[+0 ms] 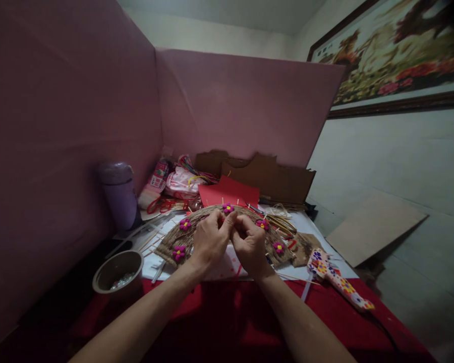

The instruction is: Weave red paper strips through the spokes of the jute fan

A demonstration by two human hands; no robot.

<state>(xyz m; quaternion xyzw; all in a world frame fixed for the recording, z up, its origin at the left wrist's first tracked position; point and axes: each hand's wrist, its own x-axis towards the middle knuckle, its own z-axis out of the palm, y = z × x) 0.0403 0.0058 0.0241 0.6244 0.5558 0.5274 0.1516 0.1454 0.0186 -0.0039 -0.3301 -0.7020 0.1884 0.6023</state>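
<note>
A fan-shaped piece of brown twine (208, 214) lies on the white sheet, with several magenta flowers with yellow centres, such as the one at its left end (179, 252). Over its middle, my left hand (213, 237) and my right hand (248, 243) meet at the fingertips. Both are closed in a pinch, and whatever lies between the fingers is too small or hidden to name. A bit of red shows beside the left fingers. Below the hands is a white cloth with pink dots (226, 265).
A bowl with clear beads (117, 272) and a purple bottle (120, 197) stand at the left. A flower-patterned glue gun (340, 282) lies at the right, near scissors (283, 223). Red paper (230, 194) and cardboard (268, 179) are behind.
</note>
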